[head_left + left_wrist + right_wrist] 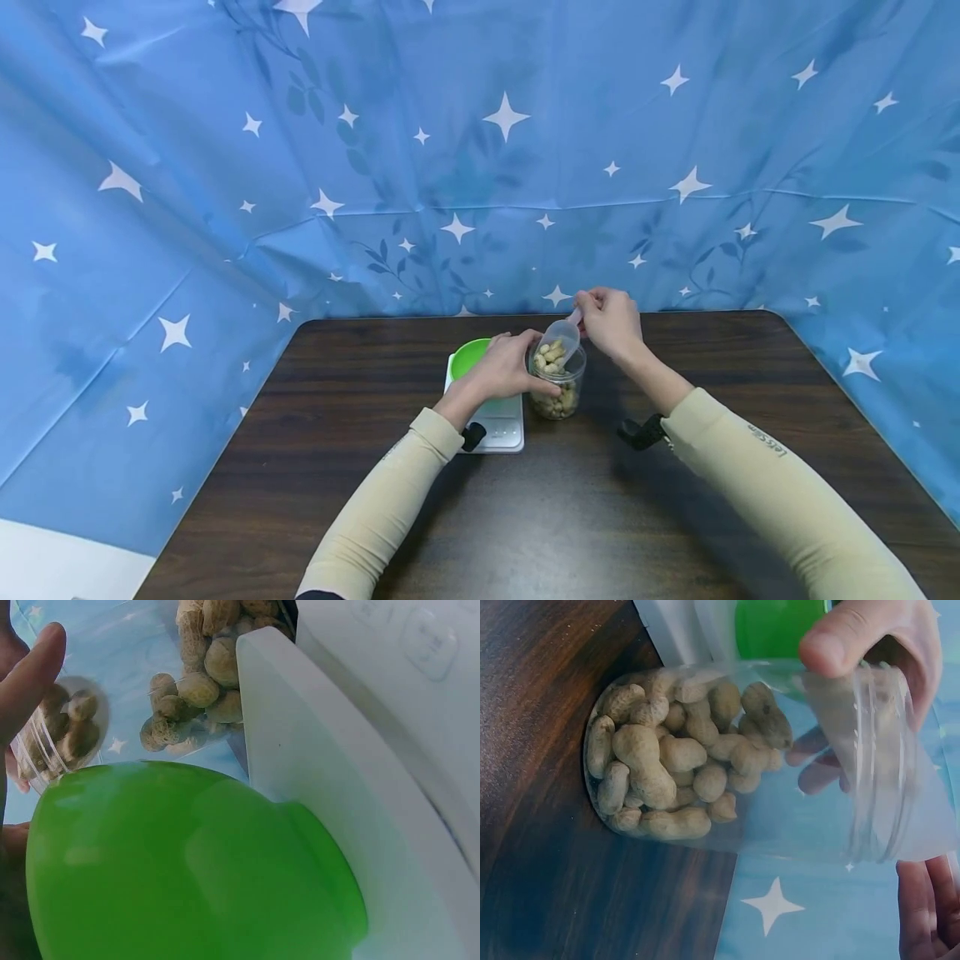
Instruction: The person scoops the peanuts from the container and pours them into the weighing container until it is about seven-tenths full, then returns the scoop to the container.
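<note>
A clear jar (557, 407) stands on the table with unshelled peanuts (660, 765) in its lower part. My left hand (504, 367) grips the jar near its mouth, thumb on the near side and fingers around the far side. In my right hand (611, 321), the fingers pinch the handle of a translucent scoop (566, 333). The scoop tilts down into the jar's mouth and carries several peanuts. Just left of the jar, a green bowl (187, 862) sits on a white kitchen scale (504, 435), partly hidden behind my left hand and wrist.
The dark wood-grain table (555, 517) ends a short way behind the jar and scale. A blue curtain (420, 167) with white stars hangs beyond its back edge. My left forearm passes over the scale's near left corner.
</note>
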### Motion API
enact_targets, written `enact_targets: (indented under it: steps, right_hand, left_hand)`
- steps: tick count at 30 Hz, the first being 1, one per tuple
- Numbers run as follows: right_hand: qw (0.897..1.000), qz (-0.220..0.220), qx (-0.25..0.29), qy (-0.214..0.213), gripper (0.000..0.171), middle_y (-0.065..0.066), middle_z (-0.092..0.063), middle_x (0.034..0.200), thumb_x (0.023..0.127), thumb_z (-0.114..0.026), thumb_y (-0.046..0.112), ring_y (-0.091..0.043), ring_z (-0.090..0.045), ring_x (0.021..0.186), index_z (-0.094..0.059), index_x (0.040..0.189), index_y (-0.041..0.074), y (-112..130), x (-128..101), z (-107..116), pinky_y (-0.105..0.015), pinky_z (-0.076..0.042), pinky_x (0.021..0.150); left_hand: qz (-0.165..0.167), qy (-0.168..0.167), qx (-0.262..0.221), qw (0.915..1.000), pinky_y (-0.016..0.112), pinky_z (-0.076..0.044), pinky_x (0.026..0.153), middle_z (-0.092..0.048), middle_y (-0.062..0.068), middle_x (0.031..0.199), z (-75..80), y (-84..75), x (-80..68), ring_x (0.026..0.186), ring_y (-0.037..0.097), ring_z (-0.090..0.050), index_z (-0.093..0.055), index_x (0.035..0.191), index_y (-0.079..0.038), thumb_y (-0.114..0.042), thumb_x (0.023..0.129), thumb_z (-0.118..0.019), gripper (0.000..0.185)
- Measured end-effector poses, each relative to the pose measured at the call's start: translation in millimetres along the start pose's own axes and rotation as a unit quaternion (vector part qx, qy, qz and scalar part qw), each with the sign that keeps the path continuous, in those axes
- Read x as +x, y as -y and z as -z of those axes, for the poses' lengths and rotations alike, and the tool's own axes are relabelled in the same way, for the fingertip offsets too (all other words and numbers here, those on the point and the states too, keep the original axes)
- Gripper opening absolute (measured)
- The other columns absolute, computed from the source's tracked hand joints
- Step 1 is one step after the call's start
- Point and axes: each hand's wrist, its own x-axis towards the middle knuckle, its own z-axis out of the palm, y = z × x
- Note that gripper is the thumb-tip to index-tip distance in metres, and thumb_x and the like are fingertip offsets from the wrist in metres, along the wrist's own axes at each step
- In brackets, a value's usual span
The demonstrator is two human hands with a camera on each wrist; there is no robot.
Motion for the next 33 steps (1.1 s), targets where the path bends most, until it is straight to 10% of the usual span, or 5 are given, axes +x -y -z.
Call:
enact_targets:
  steps: [20, 33]
  right_hand:
    - [0.992, -0.074, 0.097, -0.003, 0.042, -0.024, -0.070, 0.096, 0.111, -0.047, 0.025, -0.006, -0.068, 0.063, -0.064, 0.122, -0.012, -8.7, 6.4, 16.3, -0.027, -0.060, 0.065]
    - [0.978, -0.113, 0.175, -0.003, 0.042, -0.001, -0.067, 0.076, 0.111, -0.047, 0.023, -0.004, -0.066, 0.063, -0.062, 0.120, -0.015, -16.0, 6.1, 22.4, -0.023, -0.059, 0.066]
  left_hand:
    - [0.009, 0.004, 0.003, 0.9999, 0.043, -0.033, 0.112, -0.068, 0.000, 0.123, -0.3, 1.0, 1.6, 0.113, 0.021, -0.059, -0.054, 0.144, -0.010, -0.049, 0.077, -0.090, 0.086]
    - [0.018, 0.002, -0.003, 0.9998, 0.043, -0.033, 0.112, -0.067, 0.002, 0.125, 0.2, 1.2, 0.4, 0.116, 0.024, -0.057, -0.053, 0.146, -0.010, -0.048, 0.076, -0.091, 0.088]
